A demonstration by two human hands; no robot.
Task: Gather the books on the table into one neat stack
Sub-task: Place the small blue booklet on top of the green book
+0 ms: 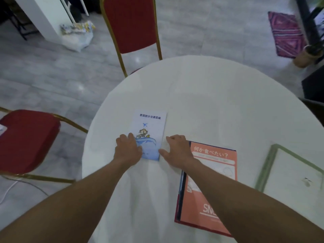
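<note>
A thin white and blue book (151,127) with a whale drawing lies near the left edge of the round white table (219,95). My left hand (127,149) rests on the book's lower left corner, fingers bent over it. My right hand (177,149) lies flat on the cloth at the book's right edge, thumb touching its lower right corner. To the right, under my right forearm, lies an orange book (215,165) on top of a dark and red one. A white book with a pale green border (296,174) sits at the table's right edge.
A red chair with a gold frame (131,25) stands behind the table, another red chair (26,139) to the left. On the floor are a plastic bag (77,35), a pink rug (287,34) and a plant pot (305,57).
</note>
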